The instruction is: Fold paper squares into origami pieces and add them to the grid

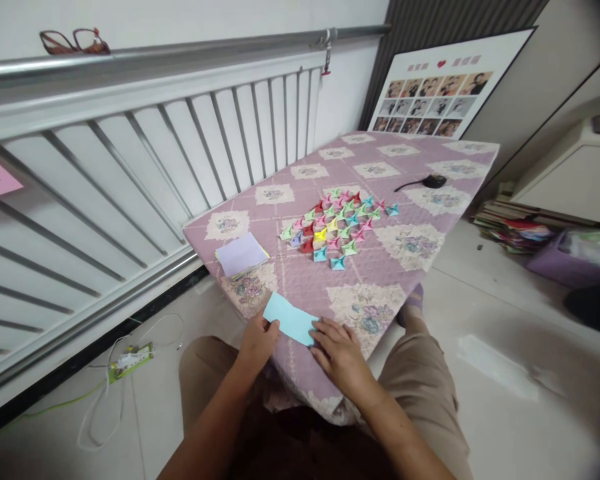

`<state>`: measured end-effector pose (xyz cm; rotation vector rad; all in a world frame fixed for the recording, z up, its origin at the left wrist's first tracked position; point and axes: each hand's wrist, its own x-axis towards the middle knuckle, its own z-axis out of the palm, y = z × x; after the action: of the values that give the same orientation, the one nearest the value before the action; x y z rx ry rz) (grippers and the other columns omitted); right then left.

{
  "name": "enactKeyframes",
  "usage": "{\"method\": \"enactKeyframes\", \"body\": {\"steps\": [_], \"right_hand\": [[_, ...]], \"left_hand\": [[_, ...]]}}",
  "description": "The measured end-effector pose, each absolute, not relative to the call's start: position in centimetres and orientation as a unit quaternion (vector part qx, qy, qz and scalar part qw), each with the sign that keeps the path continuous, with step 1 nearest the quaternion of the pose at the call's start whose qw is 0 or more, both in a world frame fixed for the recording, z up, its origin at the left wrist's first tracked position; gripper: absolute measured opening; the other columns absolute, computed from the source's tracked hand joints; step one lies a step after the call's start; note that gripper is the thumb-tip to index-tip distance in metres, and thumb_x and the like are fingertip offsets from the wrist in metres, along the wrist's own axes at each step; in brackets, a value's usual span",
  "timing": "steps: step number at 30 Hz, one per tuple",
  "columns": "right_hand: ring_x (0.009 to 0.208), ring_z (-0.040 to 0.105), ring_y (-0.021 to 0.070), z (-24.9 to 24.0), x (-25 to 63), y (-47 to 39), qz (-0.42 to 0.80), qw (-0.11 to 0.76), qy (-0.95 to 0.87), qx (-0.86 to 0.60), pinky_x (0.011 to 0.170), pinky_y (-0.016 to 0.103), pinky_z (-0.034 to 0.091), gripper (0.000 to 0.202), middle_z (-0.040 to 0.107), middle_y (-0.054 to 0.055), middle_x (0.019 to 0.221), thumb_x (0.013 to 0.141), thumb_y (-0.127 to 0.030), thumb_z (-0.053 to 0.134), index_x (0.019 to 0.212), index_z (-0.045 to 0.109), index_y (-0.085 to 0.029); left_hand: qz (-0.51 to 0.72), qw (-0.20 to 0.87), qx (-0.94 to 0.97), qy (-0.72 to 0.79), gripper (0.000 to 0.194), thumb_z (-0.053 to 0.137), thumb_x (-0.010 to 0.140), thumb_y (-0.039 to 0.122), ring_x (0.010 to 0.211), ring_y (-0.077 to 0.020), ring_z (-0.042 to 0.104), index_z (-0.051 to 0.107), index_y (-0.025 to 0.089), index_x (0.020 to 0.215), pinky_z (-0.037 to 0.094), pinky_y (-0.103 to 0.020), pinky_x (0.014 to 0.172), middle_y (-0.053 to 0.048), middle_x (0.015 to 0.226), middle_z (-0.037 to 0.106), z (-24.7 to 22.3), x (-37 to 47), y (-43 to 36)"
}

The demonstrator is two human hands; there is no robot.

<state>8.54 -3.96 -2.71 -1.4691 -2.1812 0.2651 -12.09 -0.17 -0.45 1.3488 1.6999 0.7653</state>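
Head view, the only one: the left hand [259, 341] had the blue paper [291, 320] by its lower left corner, thumb on top, fingers curled in and closed in a light pinch. The right hand [341, 350] lay half open, fingers loosely spread, their tips resting on the right end of the sheet; no firm grip there, AFAICT. The paper sat at the near end of the desk [305, 283], right between the two hands, a long rectangle w/ its near edge toward the person. Folded double or single? Couldn't tell from there.

Beyond it, approx. mid-desk, stood a cluster of small folded pieces [333, 226] in red, pink, green, yellow, blue etc., set close together. To the left, a stack of paper [243, 253], lilac sheet on top, and at the far right a black gadget [435, 181] w/ its short cable.

Step in hand, IMO: squaring and flattening the sheet. Best technique: left pinch light so the corner didn't crumple, edges lined up before any pressure, then right fingertips run firmly along in one stroke. Main risk, prob., was the quilted cloth [353, 270]: soft backing, so a blunt crease.
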Motion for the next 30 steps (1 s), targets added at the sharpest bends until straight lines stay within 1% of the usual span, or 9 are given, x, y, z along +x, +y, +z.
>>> {"method": "enactKeyframes", "body": {"steps": [3, 8, 12, 14, 18, 22, 24, 26, 30], "right_hand": [[0.122, 0.049, 0.0273, -2.3, 8.2, -4.2, 0.085, 0.272, -0.795, -0.535, 0.103, 0.05, 0.026, 0.026, 0.062, 0.009, 0.124, 0.089, -0.029, 0.055, 0.112, 0.064, -0.024], [0.121, 0.05, 0.0264, -1.2, 6.7, -4.5, 0.068, 0.29, -0.804, -0.515, 0.103, 0.048, 0.024, 0.024, 0.062, 0.008, 0.122, 0.088, -0.03, 0.056, 0.11, 0.064, -0.025], [0.12, 0.049, 0.0243, -0.9, 6.4, -4.6, 0.037, 0.287, -0.813, -0.506, 0.106, 0.048, 0.02, 0.016, 0.064, 0.006, 0.12, 0.089, -0.022, 0.052, 0.097, 0.066, -0.024], [0.12, 0.05, 0.0231, -0.9, 7.0, -4.5, 0.022, 0.287, -0.81, -0.511, 0.107, 0.048, 0.018, 0.017, 0.065, 0.005, 0.119, 0.091, -0.019, 0.049, 0.089, 0.065, -0.024], [0.121, 0.048, 0.0233, -1.1, 8.8, -4.6, 0.012, 0.274, -0.807, -0.524, 0.108, 0.049, 0.015, 0.019, 0.064, 0.004, 0.12, 0.092, -0.019, 0.047, 0.083, 0.063, -0.023], [0.119, 0.048, 0.0252, -1.0, 9.2, -5.3, 0.039, 0.258, -0.805, -0.532, 0.107, 0.051, 0.015, 0.013, 0.063, 0.005, 0.12, 0.09, -0.023, 0.051, 0.086, 0.064, -0.023], [0.115, 0.051, 0.025, -0.8, 8.6, -5.9, 0.062, 0.261, -0.807, -0.526, 0.106, 0.049, 0.016, 0.009, 0.064, 0.006, 0.116, 0.088, -0.028, 0.056, 0.091, 0.064, -0.024], [0.108, 0.054, 0.0236, -0.6, 7.6, -6.4, 0.086, 0.265, -0.809, -0.518, 0.105, 0.047, 0.017, 0.012, 0.066, 0.005, 0.109, 0.087, -0.032, 0.059, 0.095, 0.064, -0.025], [0.096, 0.055, 0.0219, -0.7, 6.1, -6.9, 0.117, 0.262, -0.8, -0.527, 0.102, 0.045, 0.022, 0.013, 0.065, 0.004, 0.095, 0.086, -0.034, 0.061, 0.093, 0.064, -0.024]], "left_hand": [[0.337, 0.509, 0.452, 0.651, 0.017, 0.054, 0.08, 0.032, 0.055, -0.0133, 0.059, 0.056, 0.017, 0.087, 0.038, -0.022, 0.05, 0.0, 0.068, 0.061, -0.4, -12.4, -0.8], [0.383, 0.585, 0.361, 0.617, 0.032, 0.064, 0.072, 0.04, 0.055, -0.0105, 0.058, 0.056, 0.015, 0.089, 0.034, -0.019, 0.047, -0.001, 0.072, 0.062, -0.3, -12.0, -2.2], [0.407, 0.638, 0.3, 0.581, 0.045, 0.071, 0.063, 0.047, 0.055, -0.0095, 0.058, 0.055, 0.015, 0.09, 0.035, -0.018, 0.047, -0.001, 0.075, 0.063, 0.0, -11.1, -3.2], [0.396, 0.648, 0.29, 0.582, 0.047, 0.072, 0.061, 0.049, 0.054, -0.0089, 0.057, 0.055, 0.015, 0.089, 0.035, -0.018, 0.047, -0.002, 0.075, 0.064, 0.2, -10.8, -3.6], [0.315, 0.658, 0.342, 0.592, 0.048, 0.064, 0.067, 0.057, 0.045, -0.0066, 0.052, 0.057, 0.014, 0.086, 0.03, -0.018, 0.041, -0.005, 0.079, 0.067, 0.0, -10.7, -4.5], [0.25, 0.662, 0.387, 0.591, 0.053, 0.053, 0.072, 0.063, 0.039, -0.0059, 0.048, 0.059, 0.012, 0.083, 0.028, -0.019, 0.038, -0.007, 0.076, 0.068, -0.5, -10.6, -5.3], [0.246, 0.665, 0.386, 0.59, 0.054, 0.051, 0.074, 0.064, 0.038, -0.0061, 0.048, 0.059, 0.011, 0.082, 0.027, -0.019, 0.038, -0.007, 0.074, 0.068, -0.6, -10.5, -5.5], [0.248, 0.671, 0.378, 0.588, 0.055, 0.049, 0.074, 0.065, 0.038, -0.0064, 0.047, 0.059, 0.011, 0.081, 0.026, -0.019, 0.038, -0.006, 0.071, 0.068, -0.6, -10.5, -5.6], [0.243, 0.677, 0.375, 0.585, 0.06, 0.047, 0.073, 0.069, 0.038, -0.007, 0.045, 0.06, 0.011, 0.08, 0.026, -0.02, 0.039, -0.004, 0.065, 0.065, -0.6, -10.8, -5.9]]}}
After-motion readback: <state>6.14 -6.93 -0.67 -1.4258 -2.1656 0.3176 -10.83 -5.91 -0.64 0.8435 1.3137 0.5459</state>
